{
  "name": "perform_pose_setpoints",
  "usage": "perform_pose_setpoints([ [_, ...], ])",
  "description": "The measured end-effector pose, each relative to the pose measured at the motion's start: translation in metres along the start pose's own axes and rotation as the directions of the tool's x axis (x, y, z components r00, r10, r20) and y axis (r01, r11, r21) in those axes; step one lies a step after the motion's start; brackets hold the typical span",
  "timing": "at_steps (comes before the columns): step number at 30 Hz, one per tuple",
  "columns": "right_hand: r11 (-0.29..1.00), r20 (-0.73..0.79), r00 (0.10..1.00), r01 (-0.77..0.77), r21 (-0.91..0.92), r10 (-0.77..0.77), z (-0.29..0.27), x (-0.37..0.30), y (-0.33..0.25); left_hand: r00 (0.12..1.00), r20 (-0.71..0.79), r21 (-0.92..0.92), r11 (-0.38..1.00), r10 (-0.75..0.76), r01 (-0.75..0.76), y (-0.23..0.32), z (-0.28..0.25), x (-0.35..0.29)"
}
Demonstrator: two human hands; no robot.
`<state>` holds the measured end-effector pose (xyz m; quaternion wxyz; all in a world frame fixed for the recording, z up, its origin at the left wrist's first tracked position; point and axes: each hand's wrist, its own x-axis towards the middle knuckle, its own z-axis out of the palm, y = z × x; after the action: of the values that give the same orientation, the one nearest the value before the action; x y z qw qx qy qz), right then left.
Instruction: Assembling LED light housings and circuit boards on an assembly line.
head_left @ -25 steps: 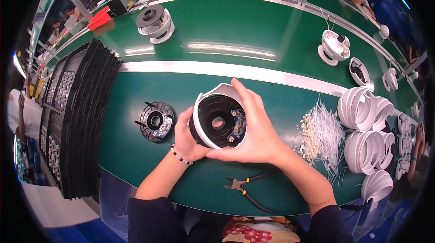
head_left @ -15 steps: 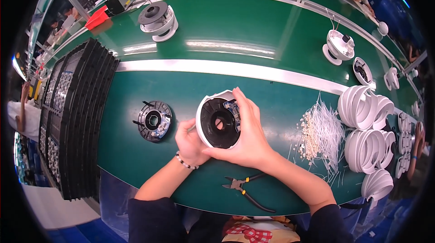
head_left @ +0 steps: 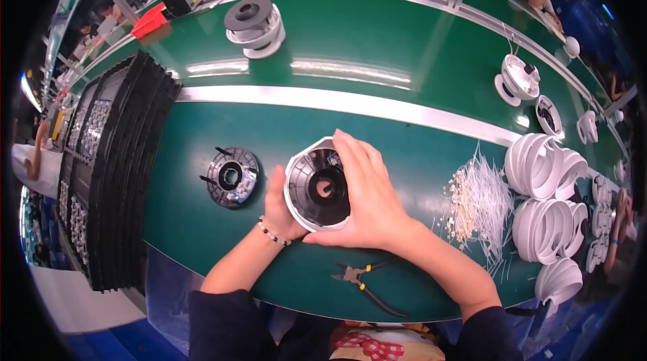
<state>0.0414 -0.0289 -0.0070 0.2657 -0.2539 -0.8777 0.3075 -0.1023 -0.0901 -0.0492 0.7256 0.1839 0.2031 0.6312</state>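
Observation:
Above the middle of the green table I hold a round white housing (head_left: 290, 203) with a black disc-shaped insert (head_left: 307, 186) inside it. The insert has a hole at its centre, and a bit of blue circuit board shows at its upper edge. My right hand (head_left: 375, 203) grips the housing's right side, its fingers over the rim. My left hand (head_left: 278, 210), with a beaded bracelet on the wrist, supports the lower left; some of its fingers are hidden behind. To the left lies a similar black disc (head_left: 232, 178) with a circuit board and upright prongs.
Cutting pliers (head_left: 364, 283) lie near the front edge. To the right are a heap of white cable ties (head_left: 486, 192) and stacked white shells (head_left: 536, 166). Black trays (head_left: 128, 172) are piled at left. Beyond the metal strip stand a grey-topped white device (head_left: 253, 27) and an open white unit (head_left: 519, 78).
The housing has tilted in my hands, so its inside now shows from a different angle. Beyond the metal strip, the white devices have shifted to the right.

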Motion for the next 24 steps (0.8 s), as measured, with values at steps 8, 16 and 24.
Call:
perform_pose_setpoints([
  [8, 0.996, -0.200, 0.979, -0.047, -0.079, 0.030, 0.024, -0.009, -0.009, 0.991, -0.045, 0.122, 0.986, 0.123, -0.117, -0.004, 0.013, 0.000],
  [16, 0.993, -0.174, 0.984, -0.066, -0.100, 0.047, 0.025, -0.009, 0.003, 0.973, -0.179, 0.033, 0.989, 0.145, -0.141, -0.011, 0.011, 0.005],
  [24, 0.996, 0.003, 1.000, -0.005, -0.086, 0.005, 0.007, -0.004, -0.003, 0.992, -0.124, -0.121, 0.993, -0.025, 0.010, 0.008, 0.012, 0.003],
])
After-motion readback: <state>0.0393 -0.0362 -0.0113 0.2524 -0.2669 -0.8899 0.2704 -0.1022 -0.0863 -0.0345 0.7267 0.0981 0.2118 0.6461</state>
